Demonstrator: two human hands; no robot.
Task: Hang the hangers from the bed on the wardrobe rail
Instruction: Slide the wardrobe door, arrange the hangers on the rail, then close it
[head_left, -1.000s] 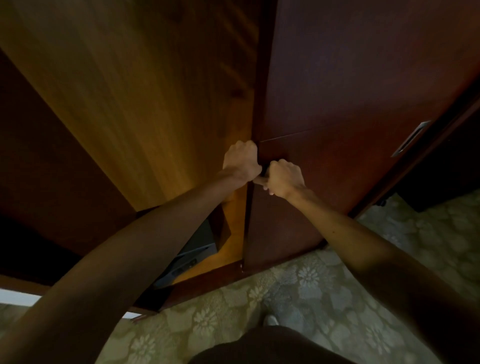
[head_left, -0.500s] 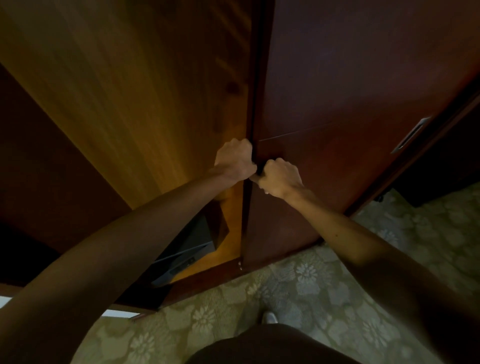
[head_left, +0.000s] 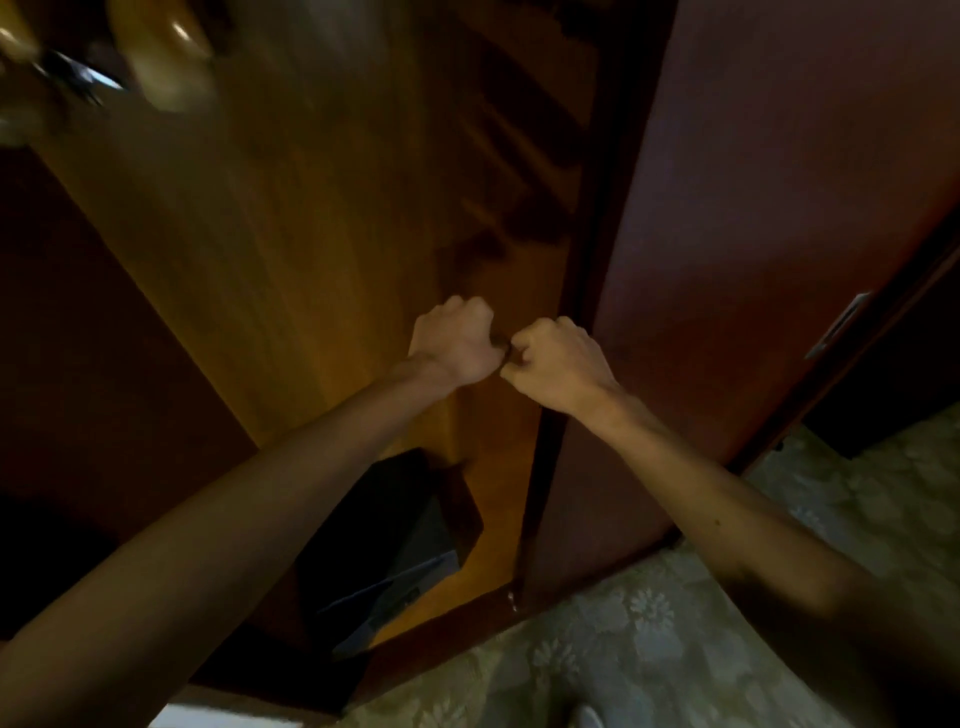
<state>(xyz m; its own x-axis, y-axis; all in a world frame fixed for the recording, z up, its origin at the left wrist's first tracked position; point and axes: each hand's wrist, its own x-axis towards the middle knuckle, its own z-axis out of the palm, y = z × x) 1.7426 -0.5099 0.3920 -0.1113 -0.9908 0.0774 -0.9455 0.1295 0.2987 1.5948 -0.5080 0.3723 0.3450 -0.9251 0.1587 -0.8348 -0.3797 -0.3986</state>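
Now both fists meet — left hand (head_left: 454, 340), right hand (head_left: 558, 361) — before wardrobe door (head_left: 753, 234).

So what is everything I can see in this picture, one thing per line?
Wardrobe interior panel: one, warm orange-brown wood, centre and upper left.
Wardrobe door: one, dark reddish brown, right, with a pale metal recessed handle near its right edge.
Dark box: one, black, low inside the wardrobe; too dim to say what it is.
Blurred shapes: pale tan with a dark metallic bit, top left; too smeared to identify.
Floor covering: one, pale green floral pattern, bottom right.
Left hand: fingers curled, at the opening beside the door edge.
Right hand: fingers curled, touching the left; its grip is hidden.
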